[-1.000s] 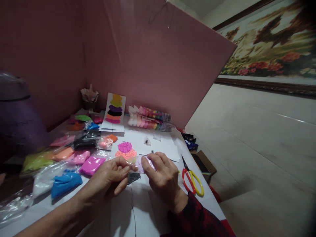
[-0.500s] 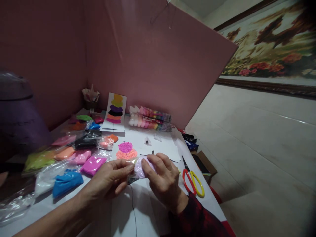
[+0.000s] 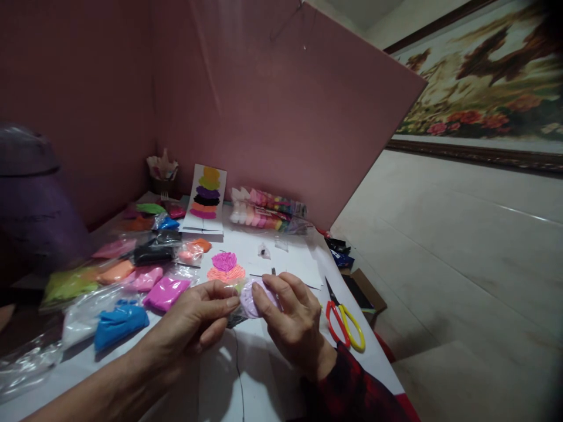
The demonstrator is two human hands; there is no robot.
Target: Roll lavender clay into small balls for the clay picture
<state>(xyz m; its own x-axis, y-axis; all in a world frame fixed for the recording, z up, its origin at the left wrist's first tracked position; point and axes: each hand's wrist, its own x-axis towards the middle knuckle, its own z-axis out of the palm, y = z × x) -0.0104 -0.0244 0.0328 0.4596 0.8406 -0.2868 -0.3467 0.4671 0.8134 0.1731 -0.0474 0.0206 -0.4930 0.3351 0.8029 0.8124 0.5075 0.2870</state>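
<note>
My left hand [image 3: 200, 319] and my right hand [image 3: 290, 319] meet over the white table [image 3: 246, 381], both pinching a pale lilac lump of clay [image 3: 250, 300] wrapped in clear plastic. The left thumb and forefinger grip its left edge; the right fingers curl over its right side. Just beyond the hands lies a flat clay piece of magenta and orange ridged layers [image 3: 224, 266]. A dark ridged scrap [image 3: 237, 319] lies under the hands.
Bags of coloured clay [image 3: 118, 322] crowd the left side. A card with stacked colour shapes [image 3: 206, 199] leans at the back beside a pack of clay sticks [image 3: 264, 214]. Red-and-yellow scissors [image 3: 341, 322] lie right of my right hand. Pink boards [image 3: 264, 105] wall the table.
The lilac lump has been drawn a little further out between the two hands and looks rounder; both hands stay in almost the same place.
</note>
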